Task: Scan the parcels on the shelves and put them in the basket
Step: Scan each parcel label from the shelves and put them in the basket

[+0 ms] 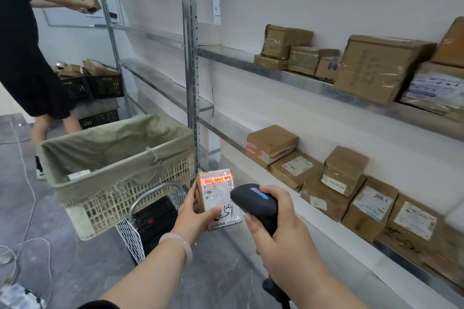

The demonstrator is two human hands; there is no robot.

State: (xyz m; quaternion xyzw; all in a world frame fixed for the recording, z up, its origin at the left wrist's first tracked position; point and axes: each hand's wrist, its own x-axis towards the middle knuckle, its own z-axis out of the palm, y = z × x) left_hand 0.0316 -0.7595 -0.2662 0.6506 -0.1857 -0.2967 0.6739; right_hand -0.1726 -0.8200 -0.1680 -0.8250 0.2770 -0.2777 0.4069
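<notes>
Pinching a small parcel by its left edge and lower corner, the left hand holds it upright in the air, white label facing the camera, with a red scan line glowing across the barcode at the label's top. Just to its right, the right hand is wrapped round the grip of a black barcode scanner, fingers curled tight and the scanner's head aimed at the label. A pale bracelet sits on the left wrist. To the left of the held parcel stands the basket, a cream lattice crate lined with a grey-green cloth sack, resting on a white wire trolley whose curved handle rises between basket and hands; one flat packet lies inside near the front wall. A perforated steel upright stands just behind the basket's right corner, at the near end of the shelving. On the right, cardboard boxes crowd the lower shelf, and more taped cartons line the upper shelf. Farther off on the left, another person in black reaches toward a rack, with black crates of parcels behind, and a white cable trails over the grey floor
</notes>
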